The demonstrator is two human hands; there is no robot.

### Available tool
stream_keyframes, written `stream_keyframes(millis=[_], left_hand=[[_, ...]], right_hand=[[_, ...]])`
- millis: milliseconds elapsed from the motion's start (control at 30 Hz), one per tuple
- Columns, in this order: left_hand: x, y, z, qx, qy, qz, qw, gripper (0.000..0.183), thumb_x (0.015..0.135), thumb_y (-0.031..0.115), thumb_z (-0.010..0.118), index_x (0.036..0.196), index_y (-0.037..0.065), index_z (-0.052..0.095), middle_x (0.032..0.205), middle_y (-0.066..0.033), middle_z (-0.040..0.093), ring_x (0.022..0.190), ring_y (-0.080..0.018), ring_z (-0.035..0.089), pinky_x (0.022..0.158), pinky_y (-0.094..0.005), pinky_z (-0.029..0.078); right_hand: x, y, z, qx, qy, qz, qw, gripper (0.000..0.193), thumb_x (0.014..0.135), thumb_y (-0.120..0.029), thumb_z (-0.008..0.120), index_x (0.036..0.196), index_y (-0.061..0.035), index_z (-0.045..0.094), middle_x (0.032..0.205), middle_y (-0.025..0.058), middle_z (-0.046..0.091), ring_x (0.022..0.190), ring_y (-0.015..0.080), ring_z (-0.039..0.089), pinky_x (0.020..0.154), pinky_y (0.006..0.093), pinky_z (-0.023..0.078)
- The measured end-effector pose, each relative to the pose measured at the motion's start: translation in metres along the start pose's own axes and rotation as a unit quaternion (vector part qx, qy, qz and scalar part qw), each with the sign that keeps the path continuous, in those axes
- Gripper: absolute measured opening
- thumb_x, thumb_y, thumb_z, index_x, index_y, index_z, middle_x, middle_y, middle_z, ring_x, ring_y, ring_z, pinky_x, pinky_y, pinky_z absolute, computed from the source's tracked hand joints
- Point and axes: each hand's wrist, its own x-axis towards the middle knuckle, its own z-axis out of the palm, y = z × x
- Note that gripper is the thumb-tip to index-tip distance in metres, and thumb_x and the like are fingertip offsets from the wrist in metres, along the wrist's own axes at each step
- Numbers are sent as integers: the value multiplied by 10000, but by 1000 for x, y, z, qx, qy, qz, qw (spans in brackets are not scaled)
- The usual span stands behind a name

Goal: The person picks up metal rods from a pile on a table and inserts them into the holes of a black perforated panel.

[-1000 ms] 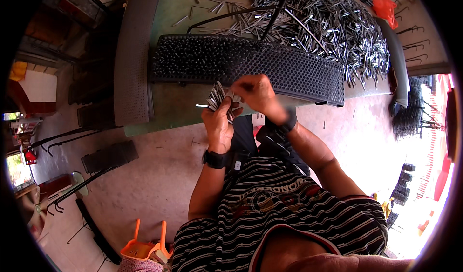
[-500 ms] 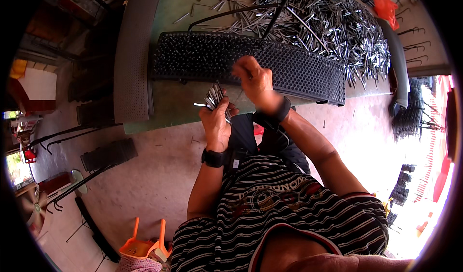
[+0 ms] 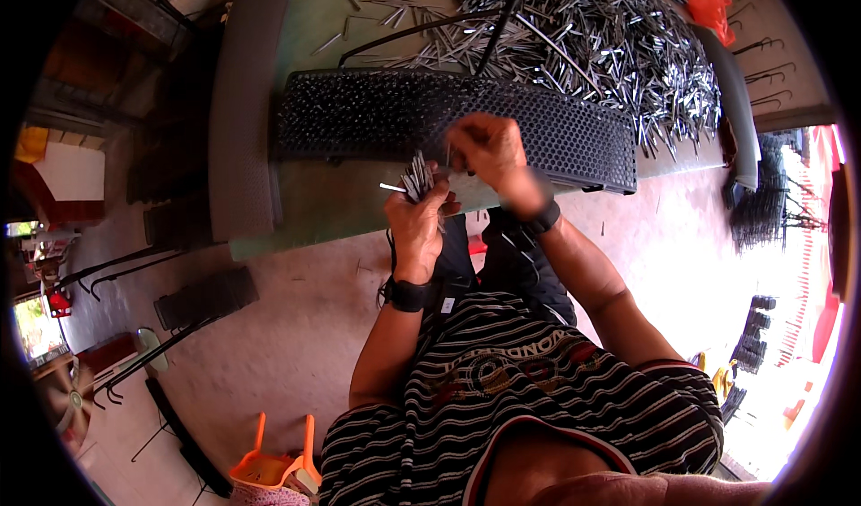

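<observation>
My left hand [image 3: 418, 232] is closed around a bundle of thin metal rods [image 3: 418, 181], their tips fanning out above the fingers. Just right of it, my right hand [image 3: 493, 154] is pinched, slightly blurred, with what looks like one thin rod hanging from the fingertips. Both hands are at the near edge of a long black rack [image 3: 574, 134] full of round holes. Rods stand packed in the rack's left part, while open holes show on the right. Beyond the rack lies a large heap of loose metal rods [image 3: 619, 66].
The green table [image 3: 314, 187] carries the rack and heap. A grey perforated panel [image 3: 247, 129] lines its left side, and a thin black bar [image 3: 413, 30] arches over the rack. An orange stool [image 3: 262, 470] stands at lower left, near a fan [image 3: 73, 400].
My right hand has moved slightly right and down from the rack. My left hand has shifted right and a little lower, still holding the rods.
</observation>
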Motion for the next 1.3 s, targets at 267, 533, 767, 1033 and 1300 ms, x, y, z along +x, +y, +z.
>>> stream_keyframes(millis=[267, 533, 767, 1033, 1300], left_hand=[[4, -6, 3, 17, -22, 1, 1000, 183, 831, -8, 558, 1012, -29, 540, 714, -46, 540, 532, -135, 540, 469, -271, 474], [0, 0, 2, 36, 4, -35, 999, 119, 840, 14, 565, 958, 3, 562, 697, -12, 518, 442, -81, 421, 366, -220, 311], [0, 3, 2, 19, 18, -42, 999, 105, 822, 23, 598, 926, 16, 591, 755, -28, 573, 450, -85, 426, 377, -231, 317], [3, 6, 13, -21, 15, -26, 999, 168, 831, 62, 605, 989, 7, 593, 793, -42, 575, 504, -95, 459, 415, -236, 339], [0, 7, 38, -36, -53, 22, 998, 274, 833, 42, 602, 1091, -22, 532, 873, -64, 600, 663, -111, 568, 590, -249, 460]], right_hand=[[24, 13, -4, -69, 165, -179, 967, 151, 855, -19, 531, 996, 0, 483, 796, 122, 654, 680, 177, 671, 543, 270, 509], [31, 27, -1, -150, 150, -247, 945, 82, 819, -12, 553, 899, -10, 538, 769, 134, 622, 666, 272, 640, 565, 324, 495], [26, 8, -8, -327, 134, -315, 881, 81, 786, -105, 603, 822, -33, 615, 696, 108, 572, 631, 317, 584, 550, 380, 471], [-22, 14, -4, -35, 3, -37, 999, 280, 850, -219, 604, 768, 47, 635, 579, 91, 595, 480, 102, 536, 446, 283, 416], [-61, 26, 23, 488, -41, 111, 865, 508, 968, -422, 295, 1200, -1, 460, 1188, 103, 519, 1084, 179, 488, 931, 340, 400]])
